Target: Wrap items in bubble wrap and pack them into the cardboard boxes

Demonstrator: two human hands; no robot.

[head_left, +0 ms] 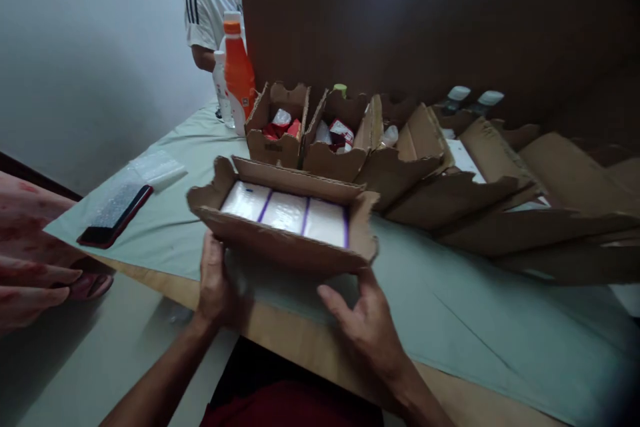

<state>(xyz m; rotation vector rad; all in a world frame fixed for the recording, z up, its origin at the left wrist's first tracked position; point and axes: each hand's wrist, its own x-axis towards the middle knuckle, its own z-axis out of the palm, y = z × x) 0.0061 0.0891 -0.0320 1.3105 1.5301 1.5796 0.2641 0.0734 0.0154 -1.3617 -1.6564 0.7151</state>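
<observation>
An open cardboard box point(285, 245) is held a little tilted in front of me. In it lie three white packs point(285, 212) side by side, with purple lines at their edges. My left hand point(213, 283) grips the box at its lower left end, its fingers partly hidden behind the cardboard. At the lower right corner my right hand point(367, 317) holds the box too, thumb apart from the front wall and fingertips hidden underneath.
Behind stands a row of open cardboard boxes point(277, 150) with wrapped items. An orange bottle point(237, 70) and a clear bottle point(224, 90) are at the back left. A phone point(117, 217) and bubble wrap point(157, 170) lie left. A person point(207, 10) stands beyond the table.
</observation>
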